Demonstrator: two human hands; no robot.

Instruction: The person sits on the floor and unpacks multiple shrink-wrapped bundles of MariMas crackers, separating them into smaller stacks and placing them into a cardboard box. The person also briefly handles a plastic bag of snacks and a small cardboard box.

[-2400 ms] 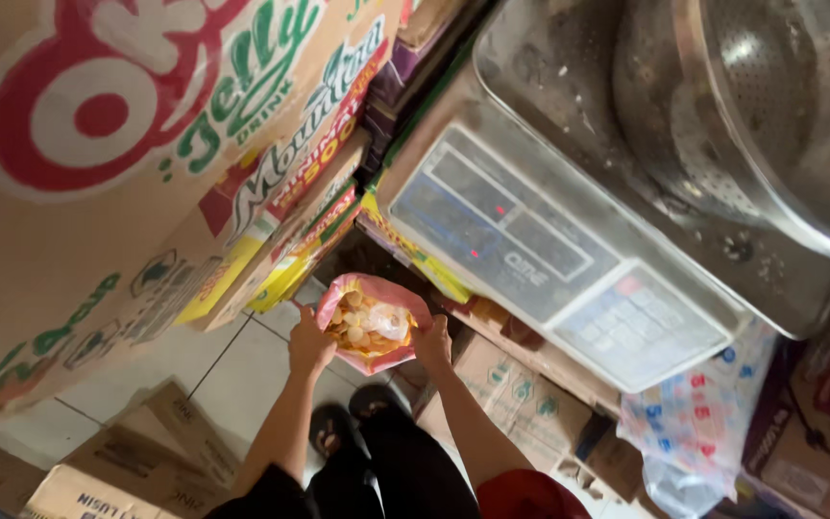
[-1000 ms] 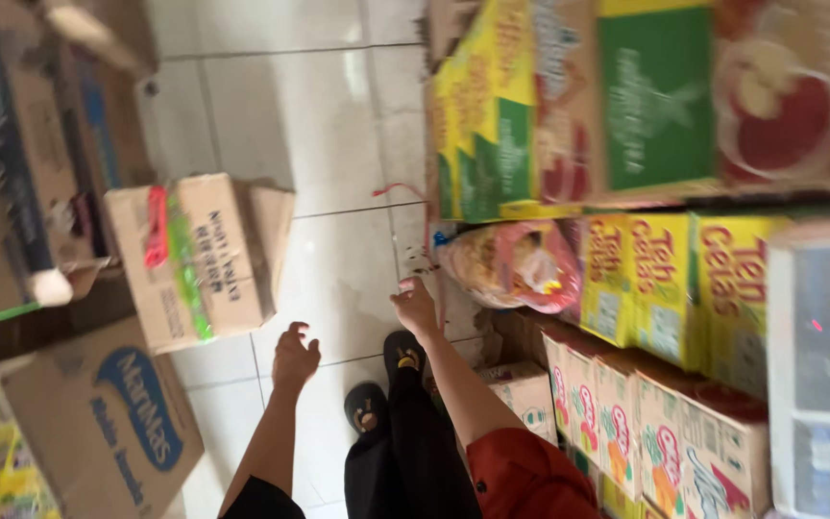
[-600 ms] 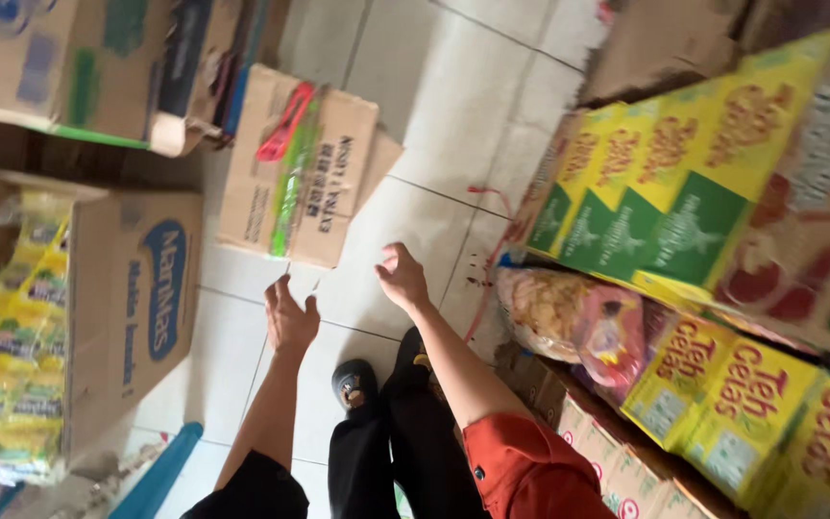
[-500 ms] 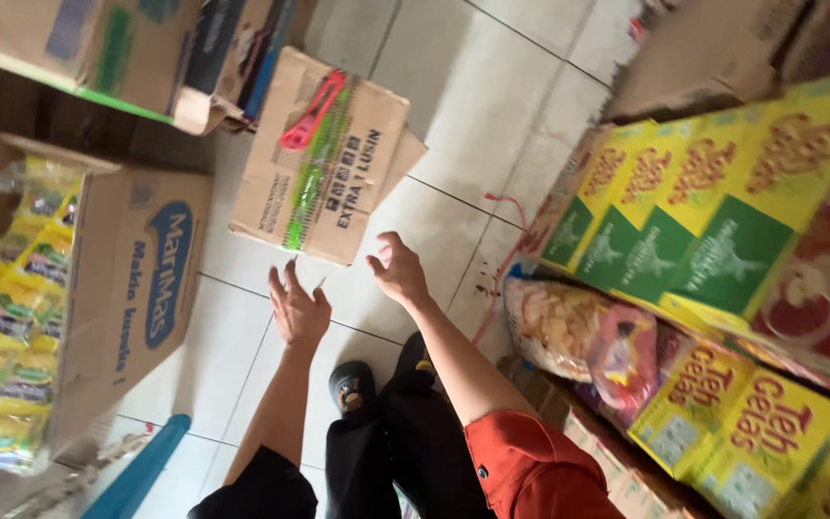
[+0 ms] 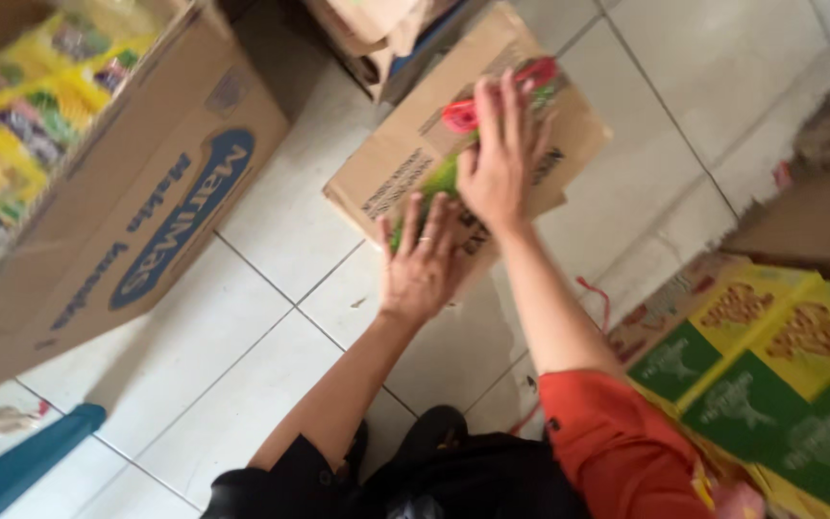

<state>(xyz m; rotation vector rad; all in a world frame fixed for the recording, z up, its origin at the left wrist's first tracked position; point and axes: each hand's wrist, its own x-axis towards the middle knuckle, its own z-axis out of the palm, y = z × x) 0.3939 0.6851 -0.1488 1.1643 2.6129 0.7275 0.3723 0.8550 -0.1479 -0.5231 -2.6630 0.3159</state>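
Two hands: left hand (image 5: 422,261), right hand (image 5: 500,159) | one small carton (image 5: 405,163), touched | one big carton (image 5: 136,207)

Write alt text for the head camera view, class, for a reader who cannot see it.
Both bare hands reach down to a brown cardboard box on the white tiled floor: the left hand lies flat on it, and the right hand rests over its red and green tape strip. A larger open cardboard carton of yellow packets stands at left.
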